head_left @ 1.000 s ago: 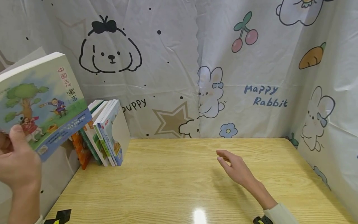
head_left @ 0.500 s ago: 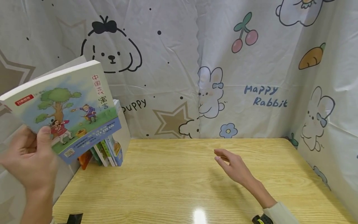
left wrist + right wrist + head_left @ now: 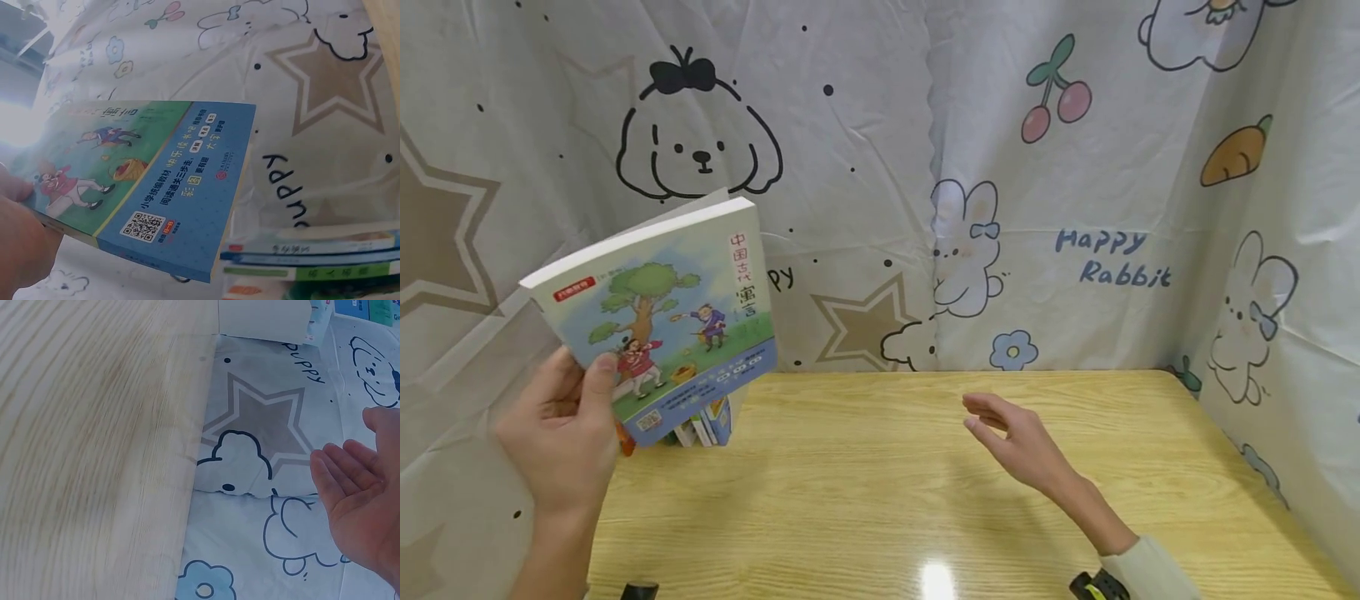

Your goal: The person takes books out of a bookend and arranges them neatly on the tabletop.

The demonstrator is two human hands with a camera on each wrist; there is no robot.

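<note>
Now the fingers (image 3: 553, 379) of the left hand (image 3: 561, 437) gripped a book (image 3: 662, 333) near its lower left corner, the thumb (image 3: 598, 383) pressed flat on the illustrated cover and the other fingers bent behind it. A thin pale sheet (image 3: 717, 202) stood away behind the book's upper edge. The book was held tilted in the air above the left part of the tabletop (image 3: 865, 483), its cover turned toward the head camera.

One second earlier it had been cut off by the left border of the head view; since then hand and book had travelled a good way right, and the whole front cover had come into sight. A row of books (image 3: 703, 429), largely visible at first, was now mostly hidden behind it, with only the lower ends showing. Much of the "puppy" lettering (image 3: 780, 278) had also become covered.

The right hand (image 3: 1018, 442) hung above the tabletop, its fingers loosely bent and set apart from the thumb; it had drifted only slightly left. A dark wristband (image 3: 1099, 586) sat beside the pale sleeve (image 3: 1153, 571). Behind everything, the patterned cloth (image 3: 857, 117) with its rabbits, cherries and star looked practically unchanged.
</note>
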